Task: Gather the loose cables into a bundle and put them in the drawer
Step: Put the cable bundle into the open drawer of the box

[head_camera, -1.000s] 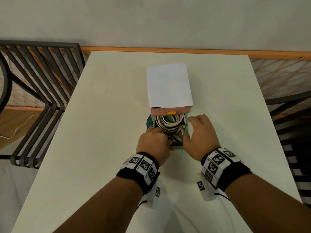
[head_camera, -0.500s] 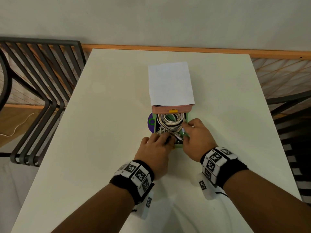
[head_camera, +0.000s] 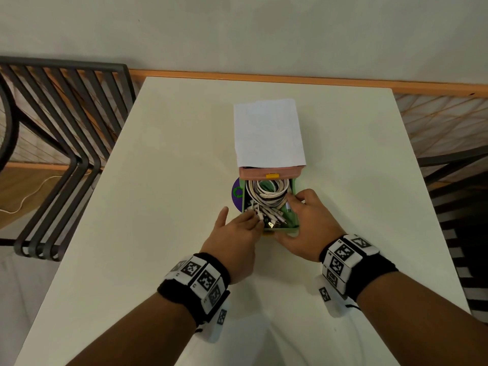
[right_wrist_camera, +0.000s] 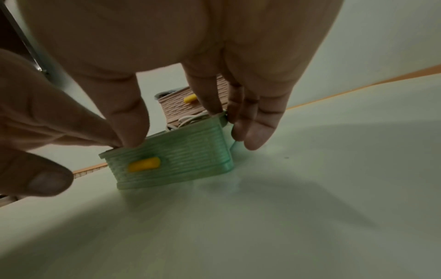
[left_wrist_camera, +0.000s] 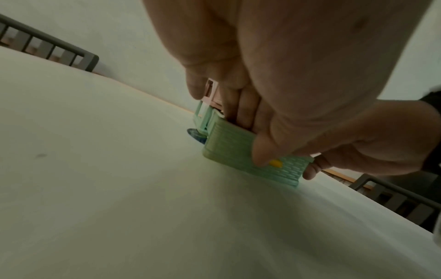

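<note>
Now | drawer [head_camera: 295, 204] long axis toward person | left hand [head_camera: 235, 230] fingers straight on cables [head_camera: 266, 192] | right hand [head_camera: 303, 228] grips drawer

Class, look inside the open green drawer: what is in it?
The green drawer holds coiled white cables, plug ends near its front. The left hand fingers cover some plugs; the drawer's floor is mostly hidden.

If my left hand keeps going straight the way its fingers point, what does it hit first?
Most likely the white coiled cables in the open green plastic drawer: the left hand points forward and right, fingertips already over the loose plug ends. Depth is unclear, so it might skim above them.
</note>
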`<state>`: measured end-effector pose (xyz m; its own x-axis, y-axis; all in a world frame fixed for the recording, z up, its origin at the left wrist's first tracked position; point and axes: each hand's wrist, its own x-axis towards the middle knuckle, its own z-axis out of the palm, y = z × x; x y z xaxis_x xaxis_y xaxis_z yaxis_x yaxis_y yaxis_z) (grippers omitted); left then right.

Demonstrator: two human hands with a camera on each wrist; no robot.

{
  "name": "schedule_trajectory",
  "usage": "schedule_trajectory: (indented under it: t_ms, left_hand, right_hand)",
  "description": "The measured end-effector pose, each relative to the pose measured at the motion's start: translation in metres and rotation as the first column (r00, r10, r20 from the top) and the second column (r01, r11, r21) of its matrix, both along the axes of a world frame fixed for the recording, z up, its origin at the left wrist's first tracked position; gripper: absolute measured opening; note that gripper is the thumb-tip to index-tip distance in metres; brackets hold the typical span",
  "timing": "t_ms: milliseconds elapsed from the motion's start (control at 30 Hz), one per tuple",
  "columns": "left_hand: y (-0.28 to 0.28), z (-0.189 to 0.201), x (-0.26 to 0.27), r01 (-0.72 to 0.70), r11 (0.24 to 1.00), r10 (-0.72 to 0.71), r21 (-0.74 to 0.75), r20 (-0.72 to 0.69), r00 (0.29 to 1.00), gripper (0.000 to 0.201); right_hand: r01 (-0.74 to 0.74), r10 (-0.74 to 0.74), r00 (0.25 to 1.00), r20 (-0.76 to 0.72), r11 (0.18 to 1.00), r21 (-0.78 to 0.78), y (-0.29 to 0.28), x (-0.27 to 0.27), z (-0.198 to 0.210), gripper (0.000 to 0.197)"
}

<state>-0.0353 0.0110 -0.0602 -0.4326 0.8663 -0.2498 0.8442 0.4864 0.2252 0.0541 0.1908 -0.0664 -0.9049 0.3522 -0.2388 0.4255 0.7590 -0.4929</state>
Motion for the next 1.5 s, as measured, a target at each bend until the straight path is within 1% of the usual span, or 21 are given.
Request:
schedule_trajectory:
  t_ms: [100, 267, 400, 533, 567, 633, 700, 733, 767, 833, 867, 900, 933, 1000, 1100, 1167, 1233, 1300, 1400, 1433, 1500]
  left_hand:
    - [-0.002, -0.003, 0.0, 0.036, 0.999, -0.035, 0.023, -0.049, 0.998, 0.066]
    - [0.003, -0.002, 0.002, 0.016, 0.999, -0.011, 0.052, -0.101, 0.995, 0.058]
    - [0.002, 0.0, -0.001, 0.031, 1.0, -0.031, -0.004, -0.099, 0.995, 0.061]
    - [0.003, 0.001, -0.003, 0.079, 0.996, -0.084, -0.04, -0.142, 0.986, 0.054]
    - [0.005, 0.002, -0.004, 0.079, 0.997, -0.082, -0.027, -0.121, 0.989, 0.052]
    - [0.005, 0.006, -0.009, 0.02, 0.998, -0.021, 0.068, 0.016, 1.0, 0.05]
    - [0.003, 0.013, -0.02, -0.114, 0.948, 0.065, 0.297, 0.168, 0.984, 0.051]
    - [0.001, 0.015, -0.027, -0.22, 0.9, 0.135, 0.376, 0.24, 0.961, 0.06]
    - [-0.002, 0.015, -0.035, -0.329, 0.869, 0.214, 0.371, 0.317, 0.924, 0.078]
    - [-0.005, 0.015, -0.054, -0.466, 0.871, 0.353, 0.156, 0.46, 0.815, 0.129]
    - [-0.004, 0.013, -0.064, -0.475, 0.879, 0.392, 0.047, 0.497, 0.774, 0.149]
    - [-0.002, 0.01, -0.073, -0.466, 0.885, 0.407, -0.019, 0.521, 0.751, 0.16]
    - [0.001, 0.006, -0.079, -0.454, 0.889, 0.412, -0.058, 0.537, 0.737, 0.166]
    - [0.013, -0.002, -0.087, -0.421, 0.904, 0.396, -0.08, 0.529, 0.75, 0.17]
    - [0.027, -0.02, -0.088, -0.38, 0.919, 0.263, 0.108, 0.55, 0.793, 0.164]
    - [0.03, -0.026, -0.085, -0.386, 0.898, 0.204, 0.211, 0.578, 0.79, 0.145]
    - [0.03, -0.022, -0.082, -0.406, 0.876, 0.18, 0.261, 0.603, 0.777, 0.125]
    - [0.029, -0.021, -0.082, -0.431, 0.868, 0.205, 0.247, 0.61, 0.765, 0.119]
    - [0.026, -0.02, -0.082, -0.477, 0.855, 0.269, 0.201, 0.615, 0.741, 0.121]
    - [0.025, -0.021, -0.081, -0.499, 0.843, 0.289, 0.2, 0.615, 0.734, 0.118]
    - [0.026, -0.023, -0.081, -0.556, 0.808, 0.345, 0.196, 0.608, 0.715, 0.102]
  right_hand:
    - [-0.012, 0.011, 1.0, 0.022, 1.0, 0.021, 0.0, 0.0, -0.001, 0.089]
    - [-0.005, 0.004, 1.0, 0.023, 0.999, 0.043, 0.001, -0.003, -0.002, 0.075]
    - [-0.003, 0.002, 1.0, 0.024, 0.999, 0.052, 0.002, -0.002, -0.006, 0.075]
    - [-0.008, 0.005, 0.999, 0.041, 0.998, 0.059, 0.002, -0.002, -0.006, 0.08]
    - [-0.009, 0.007, 0.999, 0.04, 0.999, 0.052, 0.002, -0.002, -0.005, 0.081]
    - [-0.01, 0.008, 0.999, 0.044, 1.0, 0.028, 0.004, -0.001, -0.001, 0.08]
    - [-0.005, 0.005, 0.999, 0.036, 1.0, -0.01, 0.007, 0.0, 0.006, 0.082]
    - [0.003, -0.002, 1.0, 0.031, 1.0, -0.029, 0.01, 0.0, 0.01, 0.088]
    - [0.021, -0.019, 0.999, 0.036, 0.999, -0.04, 0.013, 0.0, 0.014, 0.099]
    - [0.061, -0.06, 0.993, 0.101, 0.998, -0.011, 0.021, -0.001, 0.021, 0.134]
    - [0.069, -0.072, 0.982, 0.174, 0.997, 0.019, 0.026, -0.004, 0.024, 0.151]
    - [0.068, -0.076, 0.965, 0.252, 0.997, 0.043, 0.03, -0.008, 0.029, 0.164]
    - [0.064, -0.077, 0.948, 0.308, 0.997, 0.05, 0.034, -0.013, 0.03, 0.171]
    - [0.052, -0.057, 0.936, 0.348, 0.998, 0.025, 0.039, -0.025, 0.034, 0.174]
    - [0.001, 0.006, 0.948, 0.318, 1.0, -0.024, 0.041, -0.038, 0.028, 0.174]
    - [0.014, 0.001, 0.967, 0.253, 0.998, -0.058, 0.04, -0.04, 0.019, 0.173]
    - [0.024, -0.012, 0.983, 0.182, 0.997, -0.067, 0.04, -0.038, 0.01, 0.166]
    - [0.031, -0.023, 0.994, 0.106, 0.997, -0.074, 0.041, -0.035, 0.004, 0.154]
    - [0.062, -0.062, 0.998, 0.011, 0.988, -0.143, 0.04, -0.032, 0.004, 0.136]
    - [0.067, -0.071, 0.997, -0.017, 0.983, -0.169, 0.039, -0.032, 0.004, 0.127]
    - [0.07, -0.085, 0.994, -0.07, 0.978, -0.195, 0.037, -0.031, 0.006, 0.108]
